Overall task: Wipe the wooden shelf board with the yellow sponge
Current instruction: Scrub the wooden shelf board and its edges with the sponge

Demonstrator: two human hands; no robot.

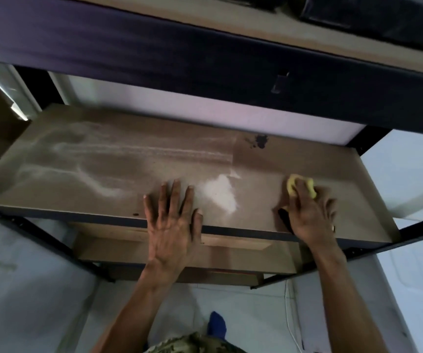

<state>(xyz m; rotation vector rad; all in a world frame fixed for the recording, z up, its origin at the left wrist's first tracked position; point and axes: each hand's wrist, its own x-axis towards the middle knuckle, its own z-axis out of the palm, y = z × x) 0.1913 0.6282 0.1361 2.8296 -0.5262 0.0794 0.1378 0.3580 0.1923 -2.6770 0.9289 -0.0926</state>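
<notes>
Shelf board: wooden shelf board (129,159) sits in a dark metal frame (373,138), with a pale wall behind it.
Dust: pale streaks cover the left part, and a white patch (222,193) lies near the front edge, between the two hands.
Stain: a dark spot (260,141) sits by the back edge, toward the right.
Sponge: yellow sponge (292,186) lies on the board near the front right part.
Right hand: right hand (309,215) presses the sponge, fingers curled over it.
Left hand: left hand (172,225) lies flat on the front edge, fingers spread wide, holding nothing.
Lower shelf: another wooden board (230,253) shows below.
</notes>
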